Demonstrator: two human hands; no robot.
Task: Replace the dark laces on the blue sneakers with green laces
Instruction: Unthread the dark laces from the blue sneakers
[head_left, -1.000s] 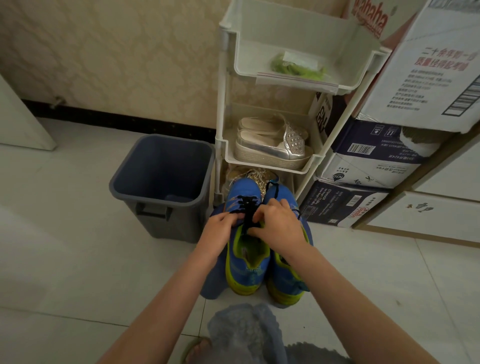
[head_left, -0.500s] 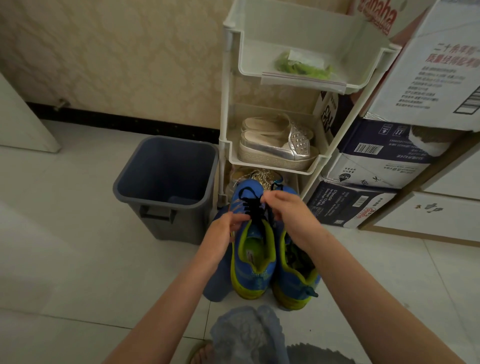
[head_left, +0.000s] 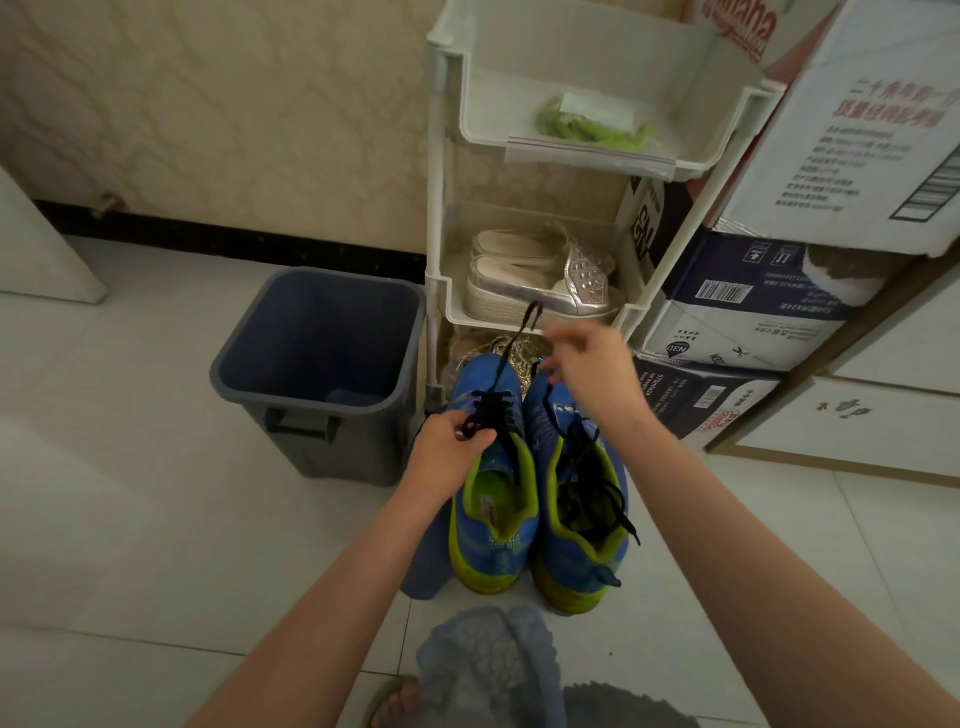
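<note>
I'm pulling now: a second ago both hands were huddled low over the tongue, and now my right hand (head_left: 592, 369) is lifting away toward the rack (head_left: 441, 208), dragging a taut run of the dark lace (head_left: 491, 410) up out of the left sneaker (head_left: 493, 525). Its fingers are curled and seem to be pinching the free end, though the blur is softening that. My left hand (head_left: 447, 457) is staying down at the eyelets, fingertips nipping the lace where it crosses. I'm reading that as the top rows coming free, so the unlacing is underway, with most of the crossings still threaded. I'm counting two blue sneakers standing side by side on the floor tiles, touching; the right sneaker (head_left: 576, 545) is holding a second dark lace (head_left: 587, 478), slack and spilling into its opening. That's two dark laces, neither one fully out. I'm seeing one bag of green laces (head_left: 592, 127) waiting on the rack's top tier; how many are inside I cannot tell. One grey bin (head_left: 317, 364) is sitting just left of the rack, and two silver shoes (head_left: 535, 280) are on the middle tier.
</note>
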